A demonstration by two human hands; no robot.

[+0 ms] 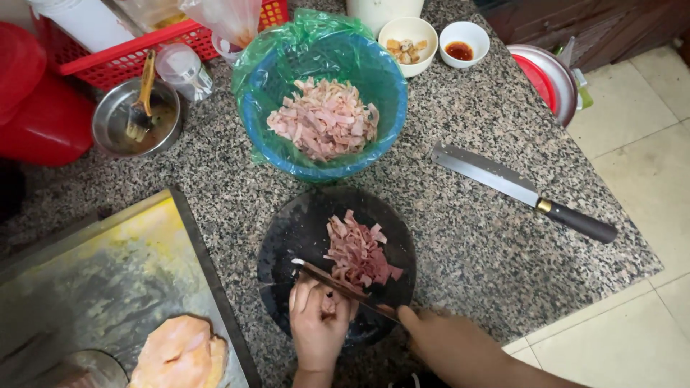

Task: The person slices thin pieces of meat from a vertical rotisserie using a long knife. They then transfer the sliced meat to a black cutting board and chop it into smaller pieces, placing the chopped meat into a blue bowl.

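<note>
A person slices pink meat on a round dark board [287,237] set on a speckled granite counter [460,237], seen from above. The right hand [449,343] is closed around the handle of a knife [343,287], whose long narrow blade runs on a slant from lower right to upper left, its tip near the board's left side. The left hand [316,323] lies under that blade line, fingers curled down and pressing a small piece of meat [329,305] against the board; the hand is nearly closed, pinning rather than gripping. That piece sits between the left fingertips, touching the blade's near side, so the left hand is the nearer of the 2.

Just past the blade, a heap of cut strips [358,255] lies on the board's middle, stretching away from the hands toward the far rim. To the left, a metal tray [108,287] streaked yellow holds a pale raw lump [180,352] at its near edge.

Beyond the board stands a blue basket [388,93] lined with green plastic and piled with more pink strips [323,118]. A second, broader cleaver [517,190] rests alone on the counter to the right, blade pointing up-left, dark handle toward the counter's edge.

Farther back, 2 small white bowls stand side by side, 1 with fried bits [407,44] and 1 with red sauce [463,42]. At far left, a steel bowl [136,118] holds a brush, beside a red crate [122,54].
</note>
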